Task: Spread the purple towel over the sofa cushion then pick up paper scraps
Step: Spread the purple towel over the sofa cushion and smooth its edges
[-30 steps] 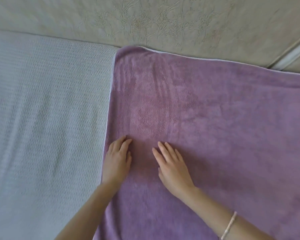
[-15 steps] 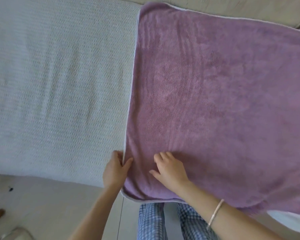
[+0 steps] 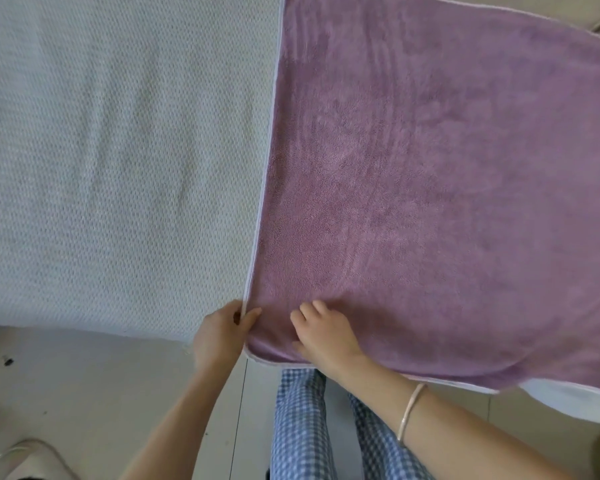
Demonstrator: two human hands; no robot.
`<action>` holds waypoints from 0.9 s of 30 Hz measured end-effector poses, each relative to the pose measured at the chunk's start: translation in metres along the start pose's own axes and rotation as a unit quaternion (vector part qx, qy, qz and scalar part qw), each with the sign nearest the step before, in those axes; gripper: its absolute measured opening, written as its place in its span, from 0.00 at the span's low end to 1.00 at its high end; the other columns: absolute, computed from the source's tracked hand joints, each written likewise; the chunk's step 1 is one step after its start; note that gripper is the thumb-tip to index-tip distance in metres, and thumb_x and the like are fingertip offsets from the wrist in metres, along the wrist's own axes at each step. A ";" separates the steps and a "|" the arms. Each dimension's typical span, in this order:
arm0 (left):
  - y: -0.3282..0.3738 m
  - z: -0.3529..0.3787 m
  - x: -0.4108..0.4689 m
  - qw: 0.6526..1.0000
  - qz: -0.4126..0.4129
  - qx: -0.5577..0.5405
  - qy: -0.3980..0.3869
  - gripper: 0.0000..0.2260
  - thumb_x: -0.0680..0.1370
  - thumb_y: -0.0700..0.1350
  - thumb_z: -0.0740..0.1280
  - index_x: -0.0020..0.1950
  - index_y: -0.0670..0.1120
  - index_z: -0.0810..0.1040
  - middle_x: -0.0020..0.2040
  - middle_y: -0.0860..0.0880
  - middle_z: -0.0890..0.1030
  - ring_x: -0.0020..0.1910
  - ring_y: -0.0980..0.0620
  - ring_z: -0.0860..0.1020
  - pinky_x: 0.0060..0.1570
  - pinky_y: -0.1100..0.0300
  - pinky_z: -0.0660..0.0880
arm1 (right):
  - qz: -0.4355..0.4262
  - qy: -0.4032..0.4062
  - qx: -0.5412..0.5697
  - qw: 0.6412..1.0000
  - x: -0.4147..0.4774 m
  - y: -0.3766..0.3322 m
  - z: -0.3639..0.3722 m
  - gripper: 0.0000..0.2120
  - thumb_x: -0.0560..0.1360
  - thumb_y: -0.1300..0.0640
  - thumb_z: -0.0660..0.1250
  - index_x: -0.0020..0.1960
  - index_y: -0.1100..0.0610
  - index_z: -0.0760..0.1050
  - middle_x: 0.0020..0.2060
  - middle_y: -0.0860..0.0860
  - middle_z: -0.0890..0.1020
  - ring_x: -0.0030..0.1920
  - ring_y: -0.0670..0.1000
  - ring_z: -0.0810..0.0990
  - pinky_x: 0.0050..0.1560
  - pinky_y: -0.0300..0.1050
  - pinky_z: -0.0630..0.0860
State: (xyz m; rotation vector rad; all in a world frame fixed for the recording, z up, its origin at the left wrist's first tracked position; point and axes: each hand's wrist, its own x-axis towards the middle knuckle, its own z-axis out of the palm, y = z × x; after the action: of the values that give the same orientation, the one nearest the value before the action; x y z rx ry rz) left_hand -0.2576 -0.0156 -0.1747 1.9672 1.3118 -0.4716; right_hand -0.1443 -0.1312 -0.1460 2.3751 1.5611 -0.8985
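The purple towel point(image 3: 430, 202) is thick, fluffy terry. By the look of it, it is soft and limp and fairly light, with no stiffness of its own. It should drag and wrinkle rather than slide, and it will sag wherever it is unsupported. The pale bound hem is the best place to take hold, at a corner or along an edge, with the two hands apart so the cloth pulls taut between them.

The towel lies flat over the right part of the sofa cushion point(image 3: 118, 168). Its left hem runs from the cushion's back edge to its front edge, and its near hem hangs just past the front edge.

The left hand point(image 3: 222, 336) pinches the left hem close to the towel's near-left corner, thumb on top and fingers underneath. The right hand point(image 3: 326, 336) rests on the towel just beside it, near the front edge. Its fingers are bent with the knuckles up, and I cannot tell whether they have gathered any cloth. A bracelet point(image 3: 409, 410) sits on that wrist.

The left part of the cushion shows its bare white textured fabric.

Below the front edge are the person's checked trousers point(image 3: 302, 427) and the tiled floor point(image 3: 84, 382). A small dark scrap point(image 3: 7, 361) lies on the floor well to the left, too small to tell whether it is paper. No container is in view.
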 end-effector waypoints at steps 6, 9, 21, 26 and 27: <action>-0.033 0.001 -0.005 0.992 0.048 0.031 -0.117 0.21 0.75 0.46 0.68 0.26 0.51 0.61 0.25 0.52 0.67 0.29 0.49 0.66 0.29 0.57 0.60 | 0.022 0.051 -0.006 0.998 0.009 -0.022 0.008 0.15 0.42 0.49 0.79 0.22 0.53 0.78 0.20 0.45 0.79 0.25 0.42 0.78 0.19 0.30 0.69; -0.037 -0.005 -0.005 0.994 0.056 0.051 -0.084 0.22 0.76 0.45 0.67 0.27 0.51 0.59 0.25 0.51 0.66 0.30 0.45 0.70 0.32 0.57 0.62 | 0.026 0.060 0.010 0.998 0.015 -0.028 0.012 0.15 0.41 0.48 0.79 0.21 0.53 0.77 0.19 0.44 0.79 0.24 0.41 0.78 0.18 0.30 0.69; 0.029 0.016 -0.034 0.975 0.146 0.125 0.111 0.09 0.69 0.36 0.72 0.46 0.35 0.76 0.40 0.35 0.77 0.38 0.36 0.79 0.27 0.49 0.75 | -0.016 0.103 0.106 0.989 -0.024 0.040 0.009 0.14 0.49 0.54 0.81 0.26 0.53 0.77 0.23 0.46 0.79 0.26 0.47 0.79 0.20 0.34 0.70; 0.105 0.062 -0.042 0.906 0.366 0.211 0.036 0.08 0.70 0.43 0.62 0.37 0.41 0.79 0.33 0.44 0.79 0.30 0.46 0.79 0.14 0.61 0.71 | 0.017 0.159 0.083 0.984 -0.053 0.089 0.023 0.15 0.46 0.54 0.81 0.27 0.53 0.77 0.22 0.46 0.78 0.25 0.47 0.78 0.19 0.34 0.69; 0.121 0.074 -0.044 0.894 0.388 0.221 0.035 0.10 0.69 0.44 0.59 0.36 0.42 0.79 0.32 0.45 0.79 0.29 0.47 0.79 0.13 0.63 0.69 | 0.028 0.168 0.086 0.982 -0.060 0.100 0.026 0.15 0.46 0.54 0.81 0.28 0.53 0.77 0.22 0.46 0.78 0.25 0.47 0.78 0.20 0.34 0.70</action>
State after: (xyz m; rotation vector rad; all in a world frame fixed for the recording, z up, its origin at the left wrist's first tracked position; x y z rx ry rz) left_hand -0.1605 -0.1251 -0.1531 2.6885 0.3635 -0.3084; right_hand -0.0830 -0.2341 -0.1522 2.8001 1.5705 -0.6706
